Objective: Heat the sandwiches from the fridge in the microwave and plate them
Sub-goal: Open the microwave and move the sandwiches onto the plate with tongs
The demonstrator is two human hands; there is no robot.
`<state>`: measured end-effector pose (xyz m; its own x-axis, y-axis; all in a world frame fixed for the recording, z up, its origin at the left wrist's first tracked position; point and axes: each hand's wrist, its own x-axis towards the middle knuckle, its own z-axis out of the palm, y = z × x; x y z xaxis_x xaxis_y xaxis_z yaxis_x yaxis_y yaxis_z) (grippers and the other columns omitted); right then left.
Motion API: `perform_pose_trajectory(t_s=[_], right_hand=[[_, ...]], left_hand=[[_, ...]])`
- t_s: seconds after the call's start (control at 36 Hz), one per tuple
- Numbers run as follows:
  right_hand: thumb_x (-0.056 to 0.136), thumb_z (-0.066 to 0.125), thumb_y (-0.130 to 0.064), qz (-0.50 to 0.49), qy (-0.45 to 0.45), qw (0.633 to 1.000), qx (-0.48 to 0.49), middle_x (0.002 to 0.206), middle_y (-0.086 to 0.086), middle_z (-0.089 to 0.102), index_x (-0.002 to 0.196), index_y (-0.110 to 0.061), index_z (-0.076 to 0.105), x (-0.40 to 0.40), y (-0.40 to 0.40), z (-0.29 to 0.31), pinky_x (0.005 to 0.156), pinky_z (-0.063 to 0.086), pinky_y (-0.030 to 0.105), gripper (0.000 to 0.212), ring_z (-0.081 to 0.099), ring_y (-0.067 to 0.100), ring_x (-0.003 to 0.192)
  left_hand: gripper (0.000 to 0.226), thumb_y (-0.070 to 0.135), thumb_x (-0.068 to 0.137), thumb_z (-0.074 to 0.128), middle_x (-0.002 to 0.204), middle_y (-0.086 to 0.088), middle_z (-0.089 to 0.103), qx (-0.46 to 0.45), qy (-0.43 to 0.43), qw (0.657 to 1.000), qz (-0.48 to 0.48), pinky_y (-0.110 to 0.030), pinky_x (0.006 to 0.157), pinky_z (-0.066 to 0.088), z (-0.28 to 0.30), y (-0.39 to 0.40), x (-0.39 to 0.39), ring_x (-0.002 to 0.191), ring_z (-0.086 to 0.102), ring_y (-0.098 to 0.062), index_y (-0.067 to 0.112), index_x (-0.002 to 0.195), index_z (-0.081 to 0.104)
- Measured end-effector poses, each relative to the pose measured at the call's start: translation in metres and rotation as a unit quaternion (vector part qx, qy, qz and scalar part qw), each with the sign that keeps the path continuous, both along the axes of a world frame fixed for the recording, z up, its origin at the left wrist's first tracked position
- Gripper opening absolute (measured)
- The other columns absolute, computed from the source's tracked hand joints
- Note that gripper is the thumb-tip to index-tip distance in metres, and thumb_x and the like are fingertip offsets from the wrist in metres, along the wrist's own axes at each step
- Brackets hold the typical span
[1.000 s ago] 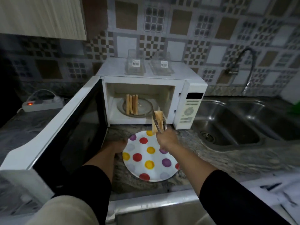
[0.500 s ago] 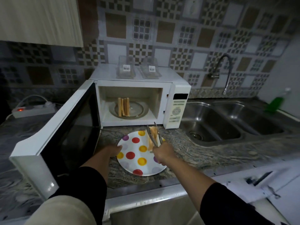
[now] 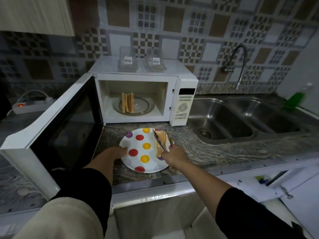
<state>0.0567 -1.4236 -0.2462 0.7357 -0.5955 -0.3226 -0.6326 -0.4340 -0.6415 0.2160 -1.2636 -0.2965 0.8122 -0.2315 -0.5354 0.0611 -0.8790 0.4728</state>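
Item: white round plate with red, yellow and purple dots [image 3: 138, 155], lay on the grey speckled stone counter [image 3: 198, 150] in front of the white microwave oven [image 3: 183, 100], whose black-windowed door [image 3: 57, 133] stood swung open to the left.

Item: toasted sandwich half [image 3: 161, 142], stood on edge on the plate's right side, clamped between the arms of metal tongs [image 3: 164, 141].

Item: second toasted sandwich [image 3: 127, 102], upright on the glass turntable inside the oven.

Right hand [image 3: 174, 156]: fingers curled round the tongs' handles.

Left hand [image 3: 119, 151]: touched the plate's left rim; finger position not discernible.

Item: two clear plastic containers with barcode labels [image 3: 127, 62], on the oven top.

Item: double steel sink [image 3: 241, 118], to the right.
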Motion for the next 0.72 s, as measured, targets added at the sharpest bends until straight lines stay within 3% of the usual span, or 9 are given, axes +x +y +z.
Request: perform_pose_trajectory(t_s=[0.06, 0.11, 0.14, 0.19, 0.25, 0.31, 0.39, 0.58, 0.72], right_hand=[[0.082, 0.064, -0.03, -0.01, -0.009, 1.0, 0.008, 0.108, 0.012, 0.062, 0.111, -0.007, 0.058, 0.0, -0.004, 0.003, 0.069, 0.045, 0.024, 0.037, 0.064, 0.026, 0.096], [0.084, 0.061, -0.027, -0.018, -0.031, 0.999, 0.015, 0.075, 0.005, 0.057, 0.085, -0.008, 0.053, 0.004, -0.006, 0.007, 0.045, 0.045, 0.019, 0.021, 0.06, 0.018, 0.057], [0.086, 0.06, -0.026, -0.026, -0.041, 0.999, 0.021, 0.07, 0.003, 0.054, 0.085, -0.008, 0.05, 0.007, -0.005, 0.011, 0.034, 0.037, 0.015, 0.021, 0.055, 0.015, 0.047], [0.087, 0.061, -0.027, -0.03, -0.057, 0.998, 0.02, 0.085, 0.007, 0.057, 0.101, -0.005, 0.049, 0.015, -0.004, 0.018, 0.033, 0.037, 0.013, 0.03, 0.059, 0.02, 0.055], [0.084, 0.063, -0.034, -0.022, -0.06, 0.998, -0.012, 0.106, 0.013, 0.059, 0.119, -0.003, 0.049, 0.026, 0.0, 0.024, 0.059, 0.053, 0.023, 0.048, 0.065, 0.029, 0.085], [0.082, 0.063, -0.036, -0.021, -0.065, 0.998, -0.015, 0.102, 0.011, 0.06, 0.12, -0.004, 0.05, 0.037, 0.006, 0.03, 0.074, 0.056, 0.033, 0.051, 0.065, 0.029, 0.09], [0.084, 0.061, -0.035, -0.02, -0.082, 0.996, 0.004, 0.077, 0.006, 0.057, 0.106, -0.001, 0.054, 0.053, 0.014, 0.039, 0.048, 0.05, 0.028, 0.041, 0.061, 0.021, 0.056], [0.083, 0.062, -0.03, -0.014, -0.083, 0.996, 0.042, 0.077, 0.01, 0.062, 0.102, -0.001, 0.056, 0.09, 0.023, 0.048, 0.031, 0.035, 0.016, 0.034, 0.059, 0.018, 0.049], [0.076, 0.064, -0.042, 0.002, -0.089, 0.994, 0.063, 0.105, 0.014, 0.067, 0.112, -0.004, 0.055, 0.126, 0.026, 0.05, 0.047, 0.048, 0.025, 0.053, 0.069, 0.028, 0.085]], left_hand=[[0.057, 0.032, 0.103, 0.033, 0.153, -0.022, 0.028, -0.001, 0.006, 1.0, -0.006, -0.039, 0.116, 0.027, -0.003, -0.002, 0.002, 0.141, 0.03, -0.034, -0.006, 0.146, 0.027], [0.057, 0.031, 0.103, 0.033, 0.153, -0.022, 0.028, -0.006, -0.004, 1.0, -0.011, -0.039, 0.115, 0.027, -0.003, -0.003, 0.003, 0.141, 0.03, -0.034, -0.006, 0.146, 0.027], [0.055, 0.032, 0.104, 0.031, 0.15, -0.021, 0.033, 0.006, -0.011, 1.0, -0.009, -0.039, 0.114, 0.029, 0.001, -0.004, 0.001, 0.139, 0.033, -0.033, -0.005, 0.145, 0.031], [0.055, 0.032, 0.104, 0.029, 0.151, -0.02, 0.032, -0.003, -0.008, 1.0, -0.003, -0.038, 0.114, 0.028, 0.005, -0.005, 0.002, 0.14, 0.032, -0.033, -0.005, 0.145, 0.03], [0.059, 0.031, 0.104, 0.032, 0.156, -0.021, 0.021, -0.031, 0.018, 0.999, -0.01, -0.038, 0.116, 0.024, 0.005, -0.007, 0.006, 0.143, 0.026, -0.033, -0.005, 0.148, 0.02], [0.06, 0.029, 0.103, 0.035, 0.157, -0.021, 0.018, -0.04, 0.031, 0.999, -0.003, -0.039, 0.116, 0.024, 0.007, -0.006, 0.009, 0.143, 0.025, -0.034, -0.004, 0.149, 0.017], [0.059, 0.03, 0.103, 0.032, 0.157, -0.02, 0.017, -0.043, 0.044, 0.998, -0.011, -0.039, 0.116, 0.025, 0.01, -0.005, 0.016, 0.143, 0.026, -0.033, -0.003, 0.15, 0.016], [0.06, 0.038, 0.104, 0.024, 0.158, -0.017, 0.018, 0.011, 0.012, 0.999, -0.041, -0.029, 0.113, 0.024, 0.008, -0.01, 0.023, 0.143, 0.025, -0.03, 0.001, 0.15, 0.018], [0.062, 0.044, 0.103, 0.023, 0.157, -0.017, 0.02, 0.042, -0.02, 0.999, -0.026, -0.032, 0.115, 0.022, 0.003, -0.014, 0.032, 0.143, 0.026, -0.031, 0.004, 0.15, 0.023]])
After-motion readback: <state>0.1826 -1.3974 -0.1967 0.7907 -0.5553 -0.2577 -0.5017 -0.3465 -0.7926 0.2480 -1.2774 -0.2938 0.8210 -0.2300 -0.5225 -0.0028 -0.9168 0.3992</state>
